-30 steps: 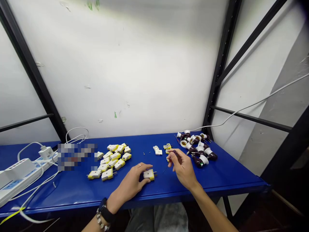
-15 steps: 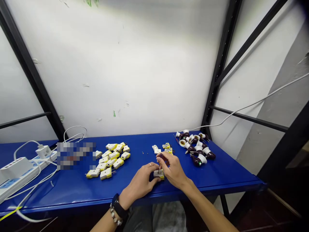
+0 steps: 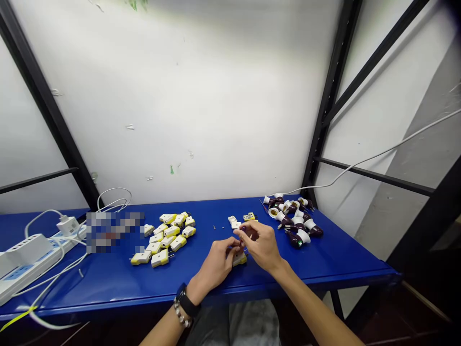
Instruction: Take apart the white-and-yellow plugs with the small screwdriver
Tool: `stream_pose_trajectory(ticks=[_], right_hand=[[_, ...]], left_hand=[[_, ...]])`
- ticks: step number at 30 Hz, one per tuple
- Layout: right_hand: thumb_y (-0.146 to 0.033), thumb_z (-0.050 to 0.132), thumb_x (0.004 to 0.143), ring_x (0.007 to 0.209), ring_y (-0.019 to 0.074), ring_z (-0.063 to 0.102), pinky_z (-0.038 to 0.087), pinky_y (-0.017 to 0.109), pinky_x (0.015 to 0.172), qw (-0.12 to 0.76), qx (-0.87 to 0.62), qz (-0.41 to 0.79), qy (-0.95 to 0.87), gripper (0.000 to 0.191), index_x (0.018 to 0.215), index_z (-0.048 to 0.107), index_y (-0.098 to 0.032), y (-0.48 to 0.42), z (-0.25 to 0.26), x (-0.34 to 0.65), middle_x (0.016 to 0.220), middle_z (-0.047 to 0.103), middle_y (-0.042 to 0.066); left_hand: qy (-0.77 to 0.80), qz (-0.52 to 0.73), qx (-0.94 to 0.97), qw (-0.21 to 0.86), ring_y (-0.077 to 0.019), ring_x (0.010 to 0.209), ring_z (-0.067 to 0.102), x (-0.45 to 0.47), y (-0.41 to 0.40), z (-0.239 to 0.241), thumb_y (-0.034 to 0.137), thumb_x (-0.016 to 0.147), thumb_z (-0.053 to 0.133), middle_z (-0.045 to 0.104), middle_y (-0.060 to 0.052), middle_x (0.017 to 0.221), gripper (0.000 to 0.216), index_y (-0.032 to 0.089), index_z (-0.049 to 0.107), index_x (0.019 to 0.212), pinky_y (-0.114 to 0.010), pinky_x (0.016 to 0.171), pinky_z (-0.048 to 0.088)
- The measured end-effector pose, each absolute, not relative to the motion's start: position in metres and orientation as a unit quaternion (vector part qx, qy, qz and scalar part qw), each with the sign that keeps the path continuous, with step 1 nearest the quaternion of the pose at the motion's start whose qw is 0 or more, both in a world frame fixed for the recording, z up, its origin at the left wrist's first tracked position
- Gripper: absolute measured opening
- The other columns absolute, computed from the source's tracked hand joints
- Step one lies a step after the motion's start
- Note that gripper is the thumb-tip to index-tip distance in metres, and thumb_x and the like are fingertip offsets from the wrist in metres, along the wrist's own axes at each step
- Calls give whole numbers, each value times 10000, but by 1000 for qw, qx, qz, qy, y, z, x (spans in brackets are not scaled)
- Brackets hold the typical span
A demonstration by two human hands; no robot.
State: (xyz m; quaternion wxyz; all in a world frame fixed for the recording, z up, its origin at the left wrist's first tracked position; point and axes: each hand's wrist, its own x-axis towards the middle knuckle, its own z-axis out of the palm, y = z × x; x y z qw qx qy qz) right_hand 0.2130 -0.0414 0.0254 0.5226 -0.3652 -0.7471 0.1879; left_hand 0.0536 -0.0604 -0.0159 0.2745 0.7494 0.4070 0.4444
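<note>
My right hand (image 3: 262, 247) is closed round the dark red handle of a screwdriver (image 3: 253, 234), its thin shaft pointing down. My left hand (image 3: 216, 264) has thumb and fingertips pinched together at the lower end of the shaft. Whatever small thing lies between those fingertips is too small to make out. Under both hands, a white-and-yellow electrical plug (image 3: 240, 259) lies on the blue table, partly covered by the fingers. Just beyond, white plug covers (image 3: 235, 223) and an opened yellow plug half (image 3: 249, 216) lie on the tabletop.
Several white-and-yellow plugs (image 3: 172, 231) are grouped left of my hands. Dark red and white lamp holders (image 3: 298, 223) are piled at the right. Small screws (image 3: 214, 228) lie in the middle. White power strips (image 3: 27, 252) with cables occupy the left end; black shelf posts (image 3: 326, 103) frame the table.
The screwdriver has lifted off the plug. My left hand has let go of the plug and moved its fingertips up to the screwdriver's tip. The view has shifted slightly.
</note>
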Motion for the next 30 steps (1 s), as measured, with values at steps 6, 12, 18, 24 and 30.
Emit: stream_pose_trajectory(ticks=[6, 12, 18, 24, 30], right_hand=[[-359, 549, 976, 510, 134, 604, 504, 264, 521, 470, -334, 296, -761, 265, 1048, 744, -194, -38, 30, 215, 843, 771, 51], [-436, 511, 983, 500, 110, 614, 526, 260, 518, 395, -281, 439, -756, 365, 1186, 684, -187, -22, 41, 215, 1042, 758, 83], [-398, 624, 927, 564, 149, 630, 493, 252, 511, 499, -338, 328, -727, 251, 925, 731, -171, -29, 35, 209, 806, 725, 55], [-366, 446, 1011, 550, 124, 596, 503, 256, 541, 466, -298, 369, -747, 325, 1069, 713, -190, -33, 36, 210, 907, 729, 60], [-390, 538, 983, 659, 164, 663, 523, 276, 624, 484, -335, 320, -742, 293, 1137, 688, -192, -30, 33, 203, 871, 733, 48]], left_hand=[[417, 441, 730, 312, -179, 702, 692, 49, -56, -14, 234, 943, 509, 745, -56, 832, 186, 161, 671, 890, -252, 668, 531], [407, 457, 701, 366, -218, 779, 736, 51, -50, -18, 332, 938, 553, 724, -61, 830, 203, 172, 602, 823, -291, 706, 574], [425, 455, 684, 380, -217, 745, 748, 52, -51, -15, 363, 889, 634, 734, -40, 814, 202, 184, 573, 817, -271, 647, 568], [425, 441, 714, 339, -179, 698, 708, 49, -55, -10, 319, 949, 540, 746, -61, 881, 220, 156, 688, 950, -251, 634, 534], [431, 466, 711, 303, -180, 712, 689, 51, -50, -9, 311, 881, 651, 730, -50, 844, 166, 154, 670, 932, -256, 643, 557]])
